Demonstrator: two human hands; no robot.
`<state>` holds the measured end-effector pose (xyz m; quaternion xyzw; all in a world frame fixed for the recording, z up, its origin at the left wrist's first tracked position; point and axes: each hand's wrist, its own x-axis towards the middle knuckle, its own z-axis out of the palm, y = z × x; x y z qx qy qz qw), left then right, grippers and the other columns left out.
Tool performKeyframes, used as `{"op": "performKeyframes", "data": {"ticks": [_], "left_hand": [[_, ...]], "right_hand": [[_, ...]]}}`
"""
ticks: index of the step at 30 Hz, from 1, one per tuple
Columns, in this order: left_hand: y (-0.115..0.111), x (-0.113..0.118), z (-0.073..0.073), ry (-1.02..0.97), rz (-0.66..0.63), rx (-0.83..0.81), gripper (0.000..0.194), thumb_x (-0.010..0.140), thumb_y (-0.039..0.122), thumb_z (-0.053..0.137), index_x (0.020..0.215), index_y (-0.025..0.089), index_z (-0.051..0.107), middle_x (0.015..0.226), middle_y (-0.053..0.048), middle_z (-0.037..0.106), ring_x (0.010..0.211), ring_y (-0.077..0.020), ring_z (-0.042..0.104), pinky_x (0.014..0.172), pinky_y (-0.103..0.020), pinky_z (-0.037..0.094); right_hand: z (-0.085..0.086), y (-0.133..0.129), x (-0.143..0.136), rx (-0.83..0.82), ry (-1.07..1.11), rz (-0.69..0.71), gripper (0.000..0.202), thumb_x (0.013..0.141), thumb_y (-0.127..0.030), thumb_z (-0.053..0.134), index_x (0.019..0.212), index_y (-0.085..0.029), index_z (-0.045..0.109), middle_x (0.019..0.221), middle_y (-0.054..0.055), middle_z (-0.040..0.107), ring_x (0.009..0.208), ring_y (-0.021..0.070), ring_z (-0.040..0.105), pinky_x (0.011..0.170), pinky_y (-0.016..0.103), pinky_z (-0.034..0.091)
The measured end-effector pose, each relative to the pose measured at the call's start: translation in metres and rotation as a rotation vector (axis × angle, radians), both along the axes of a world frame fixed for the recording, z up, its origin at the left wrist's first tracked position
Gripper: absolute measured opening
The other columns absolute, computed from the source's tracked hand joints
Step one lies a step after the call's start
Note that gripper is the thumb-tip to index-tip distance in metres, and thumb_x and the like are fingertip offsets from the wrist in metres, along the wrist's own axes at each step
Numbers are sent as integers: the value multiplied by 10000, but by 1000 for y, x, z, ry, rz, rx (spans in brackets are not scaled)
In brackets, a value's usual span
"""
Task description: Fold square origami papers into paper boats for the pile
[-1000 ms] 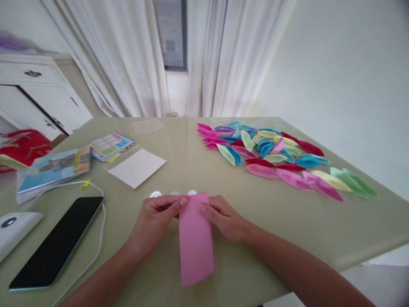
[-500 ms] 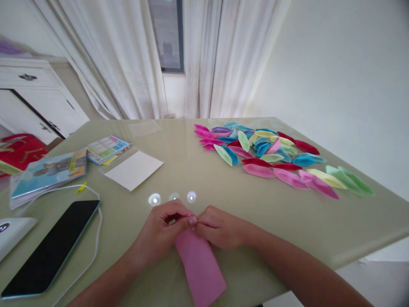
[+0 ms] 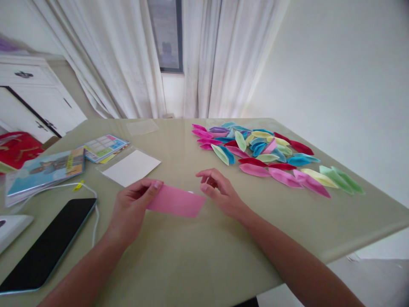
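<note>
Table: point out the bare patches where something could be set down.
The table is bare between both forearms, and along the near right edge below the folded paper pieces. Crowded at left: phone, cable, booklets, white card.

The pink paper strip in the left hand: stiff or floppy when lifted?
Probably floppy and very light: the pink paper strip looks thin. Pinched at one end by the left hand, it stays nearly flat, so its fold may stiffen it.
</note>
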<state>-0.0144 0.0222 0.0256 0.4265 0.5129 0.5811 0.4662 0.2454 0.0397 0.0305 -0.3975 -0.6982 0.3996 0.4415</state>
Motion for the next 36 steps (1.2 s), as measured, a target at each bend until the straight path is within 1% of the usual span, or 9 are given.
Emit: {"op": "performKeyframes", "data": {"ticks": [4, 9, 12, 16, 18, 22, 28, 32, 36], "left_hand": [[-6, 12, -6, -2, -125, -74, 318, 747, 493, 923, 837, 210, 809, 790, -7, 760, 644, -139, 617, 537, -215, 465], [22, -17, 6, -213, 204, 16, 310, 675, 427, 963, 780, 214, 763, 833, 32, 742, 711, -108, 611, 602, -166, 516], [28, -27, 10, -205, 237, 15, 238, 760, 400, 918, 821, 232, 760, 893, 49, 750, 749, -103, 611, 641, -165, 530], [10, -7, 2, -50, 102, -18, 263, 739, 403, 936, 840, 190, 820, 813, -5, 763, 717, -138, 613, 584, -189, 486], [-2, 7, -2, 110, -75, -22, 299, 782, 471, 898, 860, 188, 843, 806, -36, 775, 698, -157, 627, 575, -215, 475], [-12, 14, -4, 298, -196, 82, 336, 860, 541, 809, 866, 207, 853, 792, -42, 766, 684, -170, 637, 571, -235, 471], [10, -4, -12, -20, 120, 44, 400, 763, 577, 886, 924, 218, 810, 804, -9, 750, 718, -136, 663, 700, -221, 568], [10, 2, -16, 89, -191, -27, 476, 837, 564, 836, 1158, 214, 804, 1180, -113, 798, 979, -230, 751, 830, -305, 619], [1, 10, -12, 108, -340, -144, 482, 844, 586, 821, 1150, 213, 822, 1060, -111, 833, 906, -246, 768, 756, -297, 607]], "right_hand": [[1, -5, -7, -24, -136, 232, 413, 1003, -519, 681, 802, -163, 743, 776, 15, 626, 673, 127, 535, 633, 259, 395], [2, -13, -13, 13, -135, 110, 346, 1048, -401, 639, 839, -177, 801, 759, 16, 646, 686, 130, 587, 653, 266, 399], [0, -11, -10, 4, -97, -12, 315, 1030, -385, 656, 844, -181, 806, 750, 14, 641, 649, 125, 542, 617, 268, 377], [-4, -6, -7, -2, -33, -4, 280, 1027, -430, 658, 1062, -193, 804, 929, 47, 696, 749, 144, 571, 676, 274, 433], [-6, -6, -8, 12, -47, 65, 332, 969, -469, 738, 1161, -202, 787, 1007, 60, 701, 758, 144, 566, 688, 275, 456], [-6, -10, -13, -10, -106, 153, 253, 948, -429, 771, 897, -183, 802, 845, 31, 658, 687, 127, 553, 621, 259, 413], [-7, -2, -9, -165, 73, -71, 282, 949, -445, 732, 874, -173, 723, 751, -3, 622, 641, 120, 501, 584, 253, 384], [-13, 9, -6, -310, 305, -92, 381, 896, -551, 764, 870, -183, 668, 707, -28, 607, 568, 102, 490, 538, 239, 398], [-19, 11, -8, -346, 330, -67, 381, 874, -543, 790, 876, -179, 678, 755, -6, 674, 587, 105, 572, 566, 238, 470]]}}
